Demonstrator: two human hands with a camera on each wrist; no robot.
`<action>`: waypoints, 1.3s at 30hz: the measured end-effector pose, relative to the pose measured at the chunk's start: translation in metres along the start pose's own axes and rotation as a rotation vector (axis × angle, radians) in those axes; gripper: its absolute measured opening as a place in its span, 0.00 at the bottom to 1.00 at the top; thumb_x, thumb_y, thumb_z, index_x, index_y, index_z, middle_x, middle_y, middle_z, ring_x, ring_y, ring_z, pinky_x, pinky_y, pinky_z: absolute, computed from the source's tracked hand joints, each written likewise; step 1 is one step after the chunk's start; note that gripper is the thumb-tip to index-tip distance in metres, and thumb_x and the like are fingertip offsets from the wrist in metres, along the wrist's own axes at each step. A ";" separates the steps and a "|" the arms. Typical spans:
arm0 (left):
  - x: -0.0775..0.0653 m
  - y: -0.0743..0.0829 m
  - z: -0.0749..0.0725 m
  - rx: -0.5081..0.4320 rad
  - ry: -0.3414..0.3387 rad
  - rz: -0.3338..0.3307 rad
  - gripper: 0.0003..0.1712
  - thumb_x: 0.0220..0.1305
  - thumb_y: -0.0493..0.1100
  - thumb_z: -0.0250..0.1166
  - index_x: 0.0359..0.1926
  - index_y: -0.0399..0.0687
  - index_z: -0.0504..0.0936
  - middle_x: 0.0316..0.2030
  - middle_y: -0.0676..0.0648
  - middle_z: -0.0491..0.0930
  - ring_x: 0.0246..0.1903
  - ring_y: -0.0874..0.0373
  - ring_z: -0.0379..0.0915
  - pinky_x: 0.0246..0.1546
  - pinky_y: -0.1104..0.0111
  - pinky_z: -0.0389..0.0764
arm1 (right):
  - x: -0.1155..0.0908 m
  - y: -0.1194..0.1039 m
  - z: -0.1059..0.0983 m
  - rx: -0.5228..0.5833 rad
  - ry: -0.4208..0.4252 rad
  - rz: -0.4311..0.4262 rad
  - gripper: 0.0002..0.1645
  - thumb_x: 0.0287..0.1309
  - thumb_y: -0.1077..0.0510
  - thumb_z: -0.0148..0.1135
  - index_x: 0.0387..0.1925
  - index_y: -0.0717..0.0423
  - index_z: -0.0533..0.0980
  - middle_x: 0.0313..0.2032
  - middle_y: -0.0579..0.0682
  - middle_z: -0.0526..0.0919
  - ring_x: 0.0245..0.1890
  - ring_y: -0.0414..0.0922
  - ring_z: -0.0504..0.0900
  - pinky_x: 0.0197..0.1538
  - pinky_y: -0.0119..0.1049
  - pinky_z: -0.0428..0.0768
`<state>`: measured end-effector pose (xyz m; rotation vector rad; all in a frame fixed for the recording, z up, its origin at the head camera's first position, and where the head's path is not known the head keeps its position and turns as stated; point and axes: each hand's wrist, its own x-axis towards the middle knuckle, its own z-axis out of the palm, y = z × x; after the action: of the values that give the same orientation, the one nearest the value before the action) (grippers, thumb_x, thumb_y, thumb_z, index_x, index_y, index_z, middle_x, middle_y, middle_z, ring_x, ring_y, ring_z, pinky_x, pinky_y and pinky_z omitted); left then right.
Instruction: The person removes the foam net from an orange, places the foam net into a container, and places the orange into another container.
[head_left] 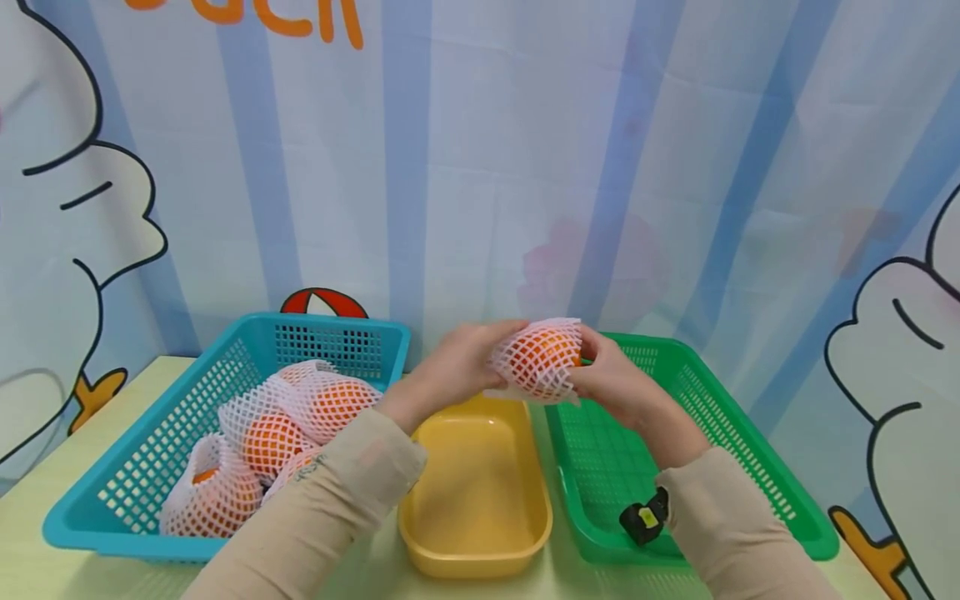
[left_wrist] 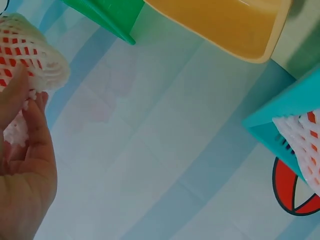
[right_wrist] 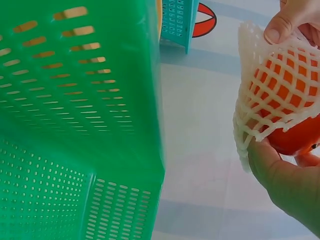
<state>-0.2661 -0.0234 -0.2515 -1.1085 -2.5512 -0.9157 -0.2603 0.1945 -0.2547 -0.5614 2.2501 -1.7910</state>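
Observation:
Both hands hold up one orange (head_left: 542, 354) in a white foam net (right_wrist: 280, 90), above the far ends of the yellow tub and green basket. My left hand (head_left: 467, 360) pinches the net on its left side; in the left wrist view the thumb (left_wrist: 16, 92) lies against the mesh. On the other side, my right hand (head_left: 618, 379) grips the orange at the net's open end. The right wrist view shows the fruit's bare red-orange skin (right_wrist: 295, 135) protruding there, with the right thumb at the net's edge. Some of the right fingers are hidden behind the fruit.
At left a blue basket (head_left: 71, 521) contains several net-wrapped oranges (head_left: 273, 442). The yellow tub (head_left: 480, 483) stands in the middle, the green basket (head_left: 813, 533) at right. A striped cloth (head_left: 480, 208) hangs behind the pale table. A black strap device (head_left: 642, 522) is on the right wrist.

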 end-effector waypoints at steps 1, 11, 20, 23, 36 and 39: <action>0.000 0.000 0.000 0.003 0.004 -0.006 0.38 0.51 0.28 0.68 0.64 0.42 0.67 0.56 0.42 0.74 0.54 0.49 0.70 0.53 0.60 0.72 | 0.000 -0.001 -0.001 0.007 0.001 -0.002 0.37 0.55 0.70 0.53 0.65 0.61 0.53 0.57 0.59 0.63 0.45 0.47 0.70 0.36 0.35 0.77; -0.001 0.000 -0.004 0.026 0.035 -0.024 0.28 0.49 0.29 0.69 0.55 0.40 0.76 0.50 0.44 0.78 0.49 0.51 0.74 0.50 0.62 0.74 | -0.006 -0.001 -0.006 0.064 -0.027 -0.047 0.37 0.55 0.69 0.56 0.65 0.63 0.54 0.54 0.55 0.65 0.47 0.46 0.71 0.43 0.36 0.77; -0.001 0.001 -0.013 0.029 0.033 -0.061 0.23 0.50 0.31 0.69 0.50 0.42 0.80 0.47 0.46 0.80 0.46 0.52 0.75 0.48 0.62 0.75 | -0.006 -0.003 -0.013 0.086 -0.046 -0.053 0.42 0.53 0.70 0.57 0.68 0.58 0.51 0.57 0.55 0.62 0.51 0.48 0.69 0.46 0.39 0.77; 0.000 0.000 -0.013 0.040 0.046 -0.077 0.18 0.51 0.31 0.69 0.46 0.41 0.82 0.43 0.46 0.81 0.40 0.53 0.76 0.44 0.63 0.77 | -0.007 -0.003 -0.016 0.085 -0.045 -0.048 0.44 0.52 0.70 0.56 0.68 0.59 0.50 0.59 0.57 0.61 0.51 0.48 0.69 0.46 0.39 0.77; -0.008 -0.012 -0.016 0.152 0.048 -0.132 0.08 0.47 0.26 0.67 0.27 0.41 0.79 0.29 0.48 0.79 0.29 0.53 0.70 0.36 0.63 0.74 | -0.015 0.001 -0.038 -0.019 -0.048 0.053 0.44 0.53 0.63 0.63 0.68 0.59 0.52 0.60 0.63 0.59 0.51 0.54 0.70 0.49 0.43 0.77; -0.009 -0.018 -0.016 0.179 0.009 -0.207 0.08 0.48 0.28 0.68 0.28 0.41 0.80 0.29 0.48 0.79 0.29 0.53 0.70 0.37 0.63 0.75 | -0.018 0.003 -0.047 -0.046 -0.022 0.083 0.42 0.54 0.62 0.62 0.67 0.61 0.52 0.60 0.63 0.57 0.51 0.55 0.70 0.49 0.44 0.77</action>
<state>-0.2731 -0.0480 -0.2511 -0.8012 -2.7148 -0.7152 -0.2626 0.2444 -0.2482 -0.4862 2.2702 -1.6891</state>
